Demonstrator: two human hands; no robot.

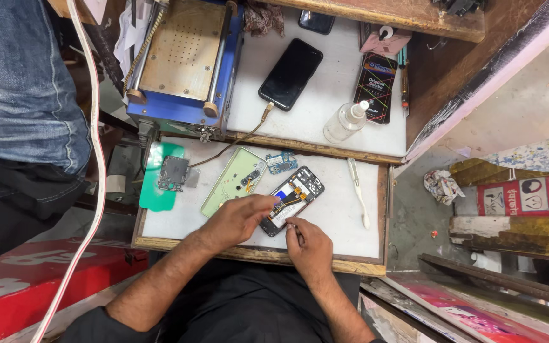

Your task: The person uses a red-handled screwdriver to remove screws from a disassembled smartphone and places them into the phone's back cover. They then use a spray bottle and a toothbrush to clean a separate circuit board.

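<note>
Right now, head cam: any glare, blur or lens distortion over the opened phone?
Head view: even, soft light, faint shadows under the left hand and right hand; the opened phone with exposed orange flex cable is sharp, no motion blur; mild sheen on the black glossy phone on the white worktop; wide-angle bending at the edges, plainly in the white cable on the left.

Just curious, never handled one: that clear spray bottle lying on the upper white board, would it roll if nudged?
Probably. The spray bottle lies on its side and looks round, so a sideways push would likely roll it, though its white nozzle may stop it. It looks like thin clear plastic, so probably light, and perhaps a little slippery.
</note>
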